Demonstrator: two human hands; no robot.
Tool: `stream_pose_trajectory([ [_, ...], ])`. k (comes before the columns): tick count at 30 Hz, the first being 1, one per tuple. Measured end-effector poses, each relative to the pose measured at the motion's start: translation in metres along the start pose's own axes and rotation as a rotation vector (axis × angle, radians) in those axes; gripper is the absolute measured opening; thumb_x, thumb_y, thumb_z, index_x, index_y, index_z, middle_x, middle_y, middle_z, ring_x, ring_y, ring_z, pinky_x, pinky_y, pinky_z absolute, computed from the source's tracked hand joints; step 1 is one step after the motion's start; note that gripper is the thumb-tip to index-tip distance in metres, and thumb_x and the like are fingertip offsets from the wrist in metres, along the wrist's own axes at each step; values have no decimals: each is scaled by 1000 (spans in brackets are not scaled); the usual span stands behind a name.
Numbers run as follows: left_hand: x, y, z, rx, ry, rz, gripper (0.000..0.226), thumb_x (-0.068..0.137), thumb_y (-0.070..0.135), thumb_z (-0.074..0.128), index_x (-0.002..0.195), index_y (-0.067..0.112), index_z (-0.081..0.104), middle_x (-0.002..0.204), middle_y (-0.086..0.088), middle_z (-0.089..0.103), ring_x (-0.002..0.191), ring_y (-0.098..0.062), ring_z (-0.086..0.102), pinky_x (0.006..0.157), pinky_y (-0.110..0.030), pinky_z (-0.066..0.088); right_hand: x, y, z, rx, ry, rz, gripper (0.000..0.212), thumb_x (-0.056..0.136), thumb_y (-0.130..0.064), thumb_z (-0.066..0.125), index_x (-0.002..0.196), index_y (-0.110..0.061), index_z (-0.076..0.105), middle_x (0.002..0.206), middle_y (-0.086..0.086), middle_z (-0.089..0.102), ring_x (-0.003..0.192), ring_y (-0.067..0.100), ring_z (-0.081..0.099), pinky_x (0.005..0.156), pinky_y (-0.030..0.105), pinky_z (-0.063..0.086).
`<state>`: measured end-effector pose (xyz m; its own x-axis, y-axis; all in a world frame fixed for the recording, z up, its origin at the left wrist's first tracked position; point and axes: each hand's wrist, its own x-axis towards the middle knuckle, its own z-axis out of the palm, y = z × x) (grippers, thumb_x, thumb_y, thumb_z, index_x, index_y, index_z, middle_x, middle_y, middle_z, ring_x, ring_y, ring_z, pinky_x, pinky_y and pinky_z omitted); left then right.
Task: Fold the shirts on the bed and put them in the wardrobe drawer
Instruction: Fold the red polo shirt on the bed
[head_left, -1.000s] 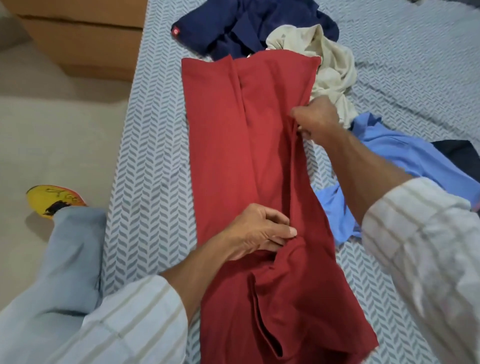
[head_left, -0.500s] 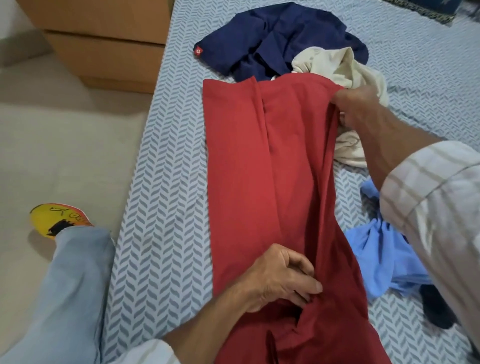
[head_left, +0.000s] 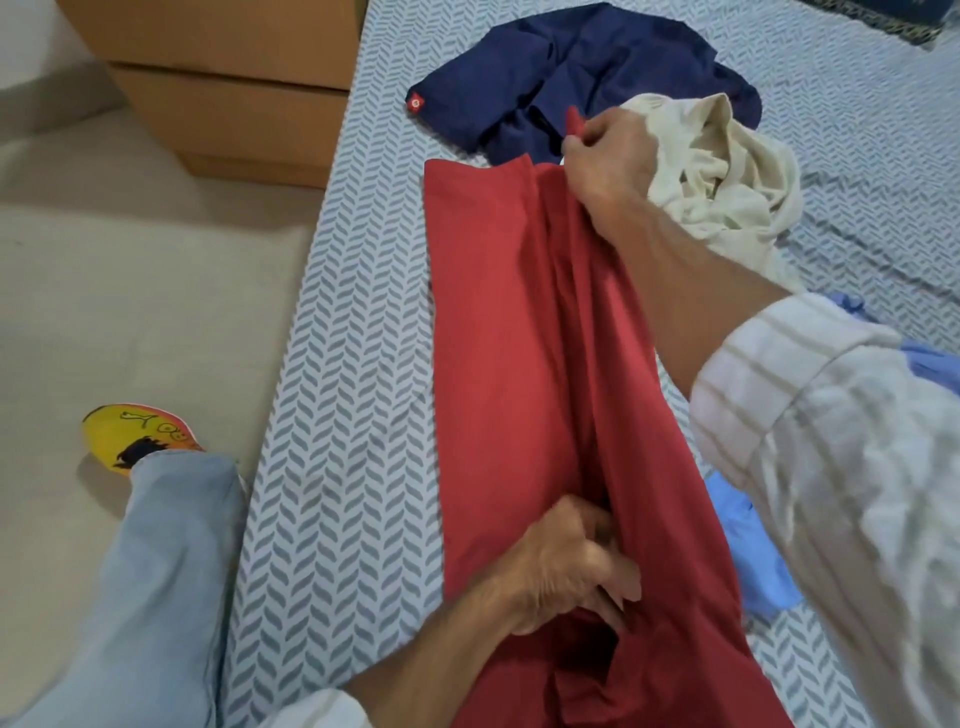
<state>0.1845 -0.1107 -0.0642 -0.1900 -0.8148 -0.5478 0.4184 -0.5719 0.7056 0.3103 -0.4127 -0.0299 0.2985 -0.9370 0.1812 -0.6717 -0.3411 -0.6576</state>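
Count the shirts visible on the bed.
4: red shirt in both hands, navy shirt at the far end, cream shirt beside it, light blue shirt right, mostly hidden. More may be hidden.

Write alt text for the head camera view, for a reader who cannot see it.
A person folds a red shirt lengthwise on a patterned bed: the right hand pinches its far edge, the left hand grips the near fold. A navy shirt, a cream shirt and a light blue shirt lie unfolded beside it.

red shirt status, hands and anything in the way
Left hand grips the red shirt near end; right hand pinches its far edge. Shirt part folded lengthwise on the bed. Cream shirt and navy shirt crowd the far end.
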Motion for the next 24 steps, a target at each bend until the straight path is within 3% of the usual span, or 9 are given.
stream_pose_trajectory([
  [2, -2, 2, 1, -28, -36, 8, 59, 81, -25, 45, 38, 12, 58, 37, 7, 50, 31, -3, 47, 42, -21, 51, -5, 0, 16, -47, -37, -44, 21, 86, -33, 63, 94, -18, 76, 100, -2, 75, 100, 17, 67, 89, 24, 46],
  [4, -2, 1, 1, -45, -54, 12, 62, 82, -25, 44, 34, 12, 58, 34, 5, 49, 29, -4, 47, 42, -22, 50, -8, 3, 26, -79, -75, -11, 25, 85, -38, 65, 94, -18, 77, 99, -2, 75, 99, 18, 67, 86, 25, 46],
  [7, 3, -6, -2, -50, -52, 24, 42, 76, -16, 52, 45, 10, 62, 43, -2, 57, 35, -11, 55, 43, -22, 50, -11, 9, 32, -89, -163, 17, 32, 87, -42, 62, 96, -16, 78, 97, 0, 75, 97, 18, 67, 80, 24, 45],
  [10, 6, -8, -2, -47, -29, 26, 7, 66, -6, 56, 61, -1, 59, 52, -11, 57, 39, -17, 56, 44, -24, 49, -12, 12, 26, 62, -245, 35, 29, 83, -15, 52, 96, -17, 78, 95, -6, 74, 99, 14, 66, 86, 21, 48],
  [13, 3, -8, 0, -53, -15, 37, 5, 62, -4, 55, 64, -6, 59, 55, -14, 59, 39, -19, 56, 41, -21, 46, -20, 14, 13, 233, -353, 45, 34, 85, -3, 52, 103, -23, 72, 89, -13, 69, 95, 10, 67, 87, 22, 53],
  [15, 4, -8, 1, -57, 6, 38, 9, 61, -1, 56, 67, -8, 60, 57, -15, 59, 40, -20, 56, 41, -22, 46, -32, 20, 3, 282, -402, 40, 42, 85, 2, 51, 120, -17, 65, 94, -12, 68, 96, 8, 68, 86, 19, 54],
  [17, 4, -9, 4, -46, 63, 18, 16, 61, 4, 57, 73, -7, 60, 62, -17, 58, 44, -22, 55, 44, -25, 47, -55, 29, -14, 257, -423, 25, 48, 84, 4, 52, 128, -15, 60, 100, -11, 67, 95, 3, 65, 85, 17, 53],
  [21, -1, -6, 20, -72, 246, 3, 1, 67, 11, 57, 68, 11, 56, 58, -5, 56, 44, -15, 51, 50, -24, 45, -120, 53, -64, 133, -412, -38, 39, 82, -4, 66, 118, -19, 66, 104, -8, 70, 95, 6, 65, 94, 24, 51],
  [24, -14, -9, 33, -69, 381, -22, 13, 79, 12, 56, 67, 17, 54, 58, -2, 50, 41, -15, 44, 46, -21, 36, -171, 78, -98, 46, -462, -41, 31, 81, -5, 72, 110, -17, 72, 98, -3, 73, 95, 14, 69, 95, 29, 52],
])
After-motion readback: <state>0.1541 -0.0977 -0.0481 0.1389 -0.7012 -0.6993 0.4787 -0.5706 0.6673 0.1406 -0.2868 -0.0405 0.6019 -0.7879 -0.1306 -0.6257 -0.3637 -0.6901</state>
